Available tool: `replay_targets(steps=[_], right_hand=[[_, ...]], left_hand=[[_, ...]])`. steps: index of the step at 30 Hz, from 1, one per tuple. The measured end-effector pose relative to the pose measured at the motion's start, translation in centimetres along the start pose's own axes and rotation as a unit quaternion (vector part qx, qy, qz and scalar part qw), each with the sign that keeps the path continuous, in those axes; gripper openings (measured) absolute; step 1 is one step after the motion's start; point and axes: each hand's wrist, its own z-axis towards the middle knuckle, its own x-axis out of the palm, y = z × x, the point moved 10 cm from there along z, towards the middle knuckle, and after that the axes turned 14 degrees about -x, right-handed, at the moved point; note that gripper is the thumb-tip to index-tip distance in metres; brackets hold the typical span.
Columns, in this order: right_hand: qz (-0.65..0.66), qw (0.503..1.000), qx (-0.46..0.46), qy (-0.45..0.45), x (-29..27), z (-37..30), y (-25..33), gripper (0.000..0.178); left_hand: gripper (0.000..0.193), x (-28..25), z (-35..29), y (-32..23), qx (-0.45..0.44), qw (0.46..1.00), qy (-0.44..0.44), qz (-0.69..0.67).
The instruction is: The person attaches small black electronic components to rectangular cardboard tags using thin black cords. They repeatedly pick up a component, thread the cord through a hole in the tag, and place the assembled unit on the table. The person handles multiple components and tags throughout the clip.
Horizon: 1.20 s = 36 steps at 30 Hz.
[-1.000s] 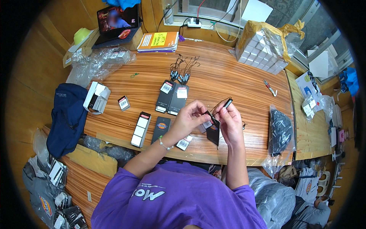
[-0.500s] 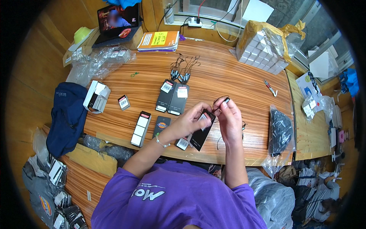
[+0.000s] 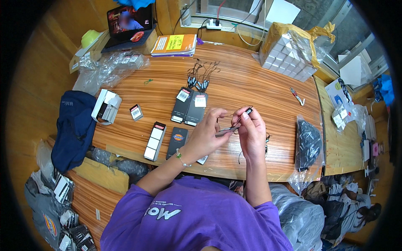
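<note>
My left hand [image 3: 209, 133] is closed on some hang tags [image 3: 228, 130], which are tilted nearly edge-on. Pinched in my right hand [image 3: 253, 136] is a black tag string [image 3: 248, 111] with a small dark fastener, close beside the tags; whether it passes through them I cannot make out. Under my left forearm lie grey logo hang tags [image 3: 177, 140] and a partly covered barcode tag [image 3: 202, 160]. Farther off are two rows of dark tags with barcode stickers [image 3: 179, 109], their black strings [image 3: 203, 75] fanned out behind. More loose strings [image 3: 267, 140] lie right of my right wrist.
To the left stand a stack of white-panelled tags [image 3: 154, 141], small barcode tags [image 3: 135, 112] and an opened white box [image 3: 106, 106]. Bagged dark goods [image 3: 309, 142] and snips [image 3: 297, 96] lie right. At the back are notebooks [image 3: 173, 45], a laptop [image 3: 130, 25] and stacked white boxes [image 3: 289, 52].
My left hand has turned the tags from face-up to nearly edge-on and raised them toward the string. My right hand stays in about the same place, still pinching the string.
</note>
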Motion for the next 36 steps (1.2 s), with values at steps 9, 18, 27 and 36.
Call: replay_targets(steps=[9, 18, 27, 36], right_hand=[[0.094, 0.989, -0.087, -0.078, -0.8, 0.4, 0.7, 0.012], [0.065, 0.993, -0.051, -0.084, -0.3, 0.6, -0.5, 0.017], [-0.062, 0.996, -0.061, 0.018, 0.6, 13.6, -0.6, 0.025], [-0.138, 0.989, 0.036, 0.031, 1.4, 22.9, -10.4, 0.026]], left_hand=[[0.046, -1.0, -1.9, -3.1, 0.190, 0.975, -0.108, -0.052], [0.025, -1.1, -0.6, 0.1, 0.023, 0.985, -0.043, -0.164], [0.029, -8.4, 7.4, 7.0, -0.036, 0.980, 0.060, -0.185], [0.027, -9.1, 11.1, 14.1, -0.150, 0.988, 0.042, -0.016]])
